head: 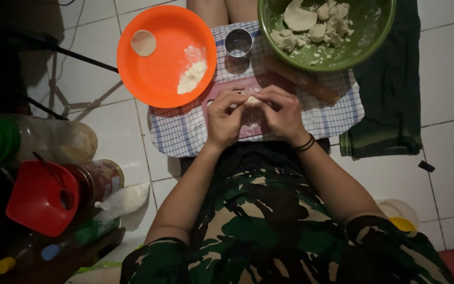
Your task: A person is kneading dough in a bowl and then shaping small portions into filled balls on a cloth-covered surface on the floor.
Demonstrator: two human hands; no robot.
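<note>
An orange plate (158, 73) is set on the white tiled floor (447, 79), with a small heap of flour (192, 77) and a flat dough disc (143, 42) lying apart on it. Just beside it, a round metal cutter (238, 42) is placed on a checked cloth (179, 131). A green bowl (379, 37) is filled with dough scraps (316, 29). A dark green towel (395, 105) is spread beneath. A red-lidded jar (69, 192) lies on its side at the left.

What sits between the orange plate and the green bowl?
A small metal ring cutter, standing on the checked cloth between orange plate and green bowl, head view.
</note>
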